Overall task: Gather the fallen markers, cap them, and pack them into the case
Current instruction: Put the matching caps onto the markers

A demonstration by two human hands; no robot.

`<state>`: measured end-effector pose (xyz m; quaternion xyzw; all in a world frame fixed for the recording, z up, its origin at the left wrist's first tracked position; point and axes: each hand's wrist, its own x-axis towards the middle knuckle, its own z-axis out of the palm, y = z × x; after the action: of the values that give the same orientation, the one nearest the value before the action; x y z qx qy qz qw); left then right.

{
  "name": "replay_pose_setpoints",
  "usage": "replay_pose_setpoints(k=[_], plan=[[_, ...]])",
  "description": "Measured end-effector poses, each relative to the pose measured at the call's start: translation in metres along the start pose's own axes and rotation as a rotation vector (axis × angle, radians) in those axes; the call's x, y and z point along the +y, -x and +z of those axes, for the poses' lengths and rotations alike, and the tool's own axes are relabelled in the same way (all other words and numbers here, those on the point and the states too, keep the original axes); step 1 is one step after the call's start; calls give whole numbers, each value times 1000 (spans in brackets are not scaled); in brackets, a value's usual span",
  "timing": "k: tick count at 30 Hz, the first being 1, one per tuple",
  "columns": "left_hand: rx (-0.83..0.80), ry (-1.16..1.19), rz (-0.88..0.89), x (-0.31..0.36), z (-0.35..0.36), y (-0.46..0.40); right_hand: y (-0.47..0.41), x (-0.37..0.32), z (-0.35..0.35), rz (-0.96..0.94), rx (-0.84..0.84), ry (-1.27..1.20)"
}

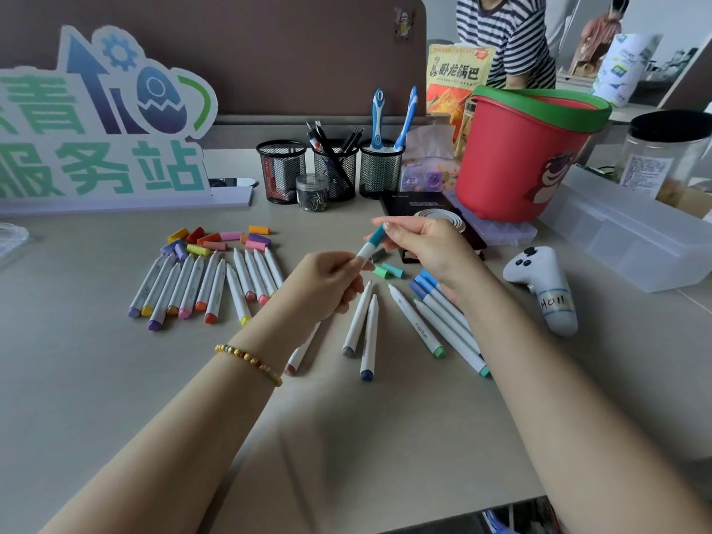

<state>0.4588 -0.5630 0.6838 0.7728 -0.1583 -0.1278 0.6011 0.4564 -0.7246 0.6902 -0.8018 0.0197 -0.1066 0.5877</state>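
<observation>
Left hand (331, 281): fingers curled round the white barrel of a marker (369, 246), gripping it near its lower end. A beaded bracelet (248, 363) sits on that wrist.

Right hand (422, 246): thumb and fingertips pinch the teal cap (377, 235) at the upper end of the same marker. Cap is on the tip; cannot tell whether it is pushed fully home. Marker is held in the air above the surface (115, 379), tilted, cap end up and away from the person.

Left of the left hand: a row of uncapped markers (204, 289) lies on the surface, coloured ends toward the person. Beyond that row, a pile of loose caps (221, 238) in orange, red, pink, purple and yellow.

Below both hands: several more markers (366, 333) lie fanned on the surface. Under the right wrist, a group of markers with blue caps (422, 287). Just beyond the left-hand fingers, 2 loose green caps (389, 270) lie side by side.

Right of the right hand: a white game controller (543, 287) on the surface, and further right a clear plastic case (624, 233). Beyond the right hand: a red bucket (520, 163) with a green rim, and 3 mesh pen cups (331, 169).
</observation>
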Motion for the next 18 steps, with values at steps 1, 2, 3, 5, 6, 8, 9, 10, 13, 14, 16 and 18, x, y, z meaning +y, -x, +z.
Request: replay_pose_setpoints(k=[1, 2, 3, 5, 6, 8, 9, 10, 13, 14, 16, 18], plan=[[5, 23, 3, 0, 1, 0, 0, 0, 1, -8, -5, 15], [7, 40, 1, 0, 1, -1, 0, 0, 1, -18, -1, 35], [6, 51, -7, 0, 2, -1, -1, 0, 2, -29, 5, 55], [2, 51, -31, 0, 2, -1, -2, 1, 3, -41, 15, 83], [-4, 43, -37, -1, 2, -1, -2, 1, 3, -39, 17, 91], [-27, 38, -49, -1, 1, -1, -2, 1, 3, -29, 17, 87], [-52, 43, -73, 1, -2, 0, -1, 2, 3, -23, 9, 75], [-90, 49, -104, 3, -5, 0, -1, 1, 5, -15, -11, 57], [-158, -142, -119, 8, -16, 1, 2, -2, 7, 10, -83, 41], [-120, -254, -96, 8, -18, -1, 2, -2, 5, 13, -77, 54], [-7, -429, -60, 5, -22, -4, 1, -2, -6, 18, -2, 88], [65, -605, -40, 2, -21, -6, 0, -1, -18, 22, 105, 172]])
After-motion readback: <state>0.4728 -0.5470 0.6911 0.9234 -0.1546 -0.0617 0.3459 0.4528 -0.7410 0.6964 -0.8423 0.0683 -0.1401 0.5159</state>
